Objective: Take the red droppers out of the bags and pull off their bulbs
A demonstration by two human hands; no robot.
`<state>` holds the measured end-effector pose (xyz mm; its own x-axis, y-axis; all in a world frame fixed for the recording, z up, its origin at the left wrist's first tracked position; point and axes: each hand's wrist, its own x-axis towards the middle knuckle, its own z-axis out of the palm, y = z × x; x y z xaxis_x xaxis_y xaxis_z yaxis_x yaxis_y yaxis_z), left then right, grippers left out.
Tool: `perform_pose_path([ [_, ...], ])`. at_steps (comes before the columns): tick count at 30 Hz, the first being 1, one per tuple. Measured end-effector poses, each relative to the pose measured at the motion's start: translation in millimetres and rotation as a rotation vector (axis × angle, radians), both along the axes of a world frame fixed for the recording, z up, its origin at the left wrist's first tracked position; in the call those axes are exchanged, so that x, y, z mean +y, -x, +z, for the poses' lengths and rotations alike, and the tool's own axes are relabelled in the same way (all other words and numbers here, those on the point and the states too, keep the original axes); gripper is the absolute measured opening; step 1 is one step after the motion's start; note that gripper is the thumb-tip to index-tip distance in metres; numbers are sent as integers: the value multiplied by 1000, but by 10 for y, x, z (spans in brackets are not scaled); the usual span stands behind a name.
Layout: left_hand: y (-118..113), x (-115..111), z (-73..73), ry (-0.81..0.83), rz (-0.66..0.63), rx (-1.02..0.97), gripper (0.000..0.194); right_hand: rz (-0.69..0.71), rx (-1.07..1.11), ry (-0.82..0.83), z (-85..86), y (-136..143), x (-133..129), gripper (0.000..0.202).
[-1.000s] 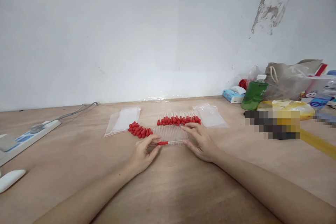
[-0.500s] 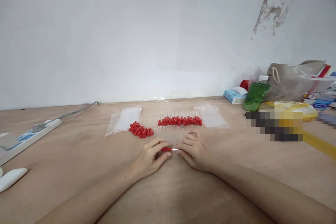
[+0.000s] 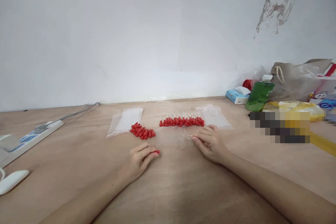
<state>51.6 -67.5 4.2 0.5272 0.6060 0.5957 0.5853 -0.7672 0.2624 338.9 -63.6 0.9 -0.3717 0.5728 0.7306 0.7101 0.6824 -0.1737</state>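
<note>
My left hand [image 3: 140, 157] is closed on a red rubber dropper bulb [image 3: 157, 151], whose end shows past the fingertips. Between thumb and fingers, my right hand [image 3: 210, 144] pinches a thin clear glass dropper tube [image 3: 187, 135] that points left. Beneath it and to its left lies a row of similar clear tubes [image 3: 169, 138], side by side. A pile of loose red bulbs [image 3: 143, 132] sits beyond my left hand. Behind the row of tubes lie several droppers with red bulbs [image 3: 181, 121], their tubes pointing to the wall.
Clear plastic bags [image 3: 128, 120] lie at left, with more bags [image 3: 214, 116] at right. A power strip [image 3: 31, 140] and a white device [image 3: 14, 181] are far left. At right stand a tissue pack [image 3: 237, 95], a green bottle [image 3: 259, 93] and a yellow bag [image 3: 301, 110].
My hands have moved apart from where a bulb and tube met between them. The left went left with a bulb; the right went right and slightly away, a tube in its fingers.
</note>
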Motion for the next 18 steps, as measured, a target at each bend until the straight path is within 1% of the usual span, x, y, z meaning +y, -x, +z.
perform_pose_path([
  [2,10,63,30,-26,32,-80,20,-19,3,43,-5,49,37,20],
  [3,18,119,68,-40,80,-126,22,-34,8,65,-14,79,55,21],
  [5,70,281,195,-23,216,-192,27,-96,48,110,-42,121,97,21],
  [7,187,491,367,109,327,-186,29,-157,103,146,-75,132,150,15],
  [9,348,711,530,300,401,-180,33,-184,135,156,-101,126,203,12],
  [11,505,895,629,386,496,-224,35,-185,142,138,-115,121,240,11],
  [12,569,962,645,418,544,-261,36,-183,139,123,-118,123,251,11],
  [14,657,1041,619,468,605,-310,37,-184,126,86,-116,134,258,12],
  [18,711,1044,489,551,624,-318,40,-186,68,4,-107,165,246,14],
])
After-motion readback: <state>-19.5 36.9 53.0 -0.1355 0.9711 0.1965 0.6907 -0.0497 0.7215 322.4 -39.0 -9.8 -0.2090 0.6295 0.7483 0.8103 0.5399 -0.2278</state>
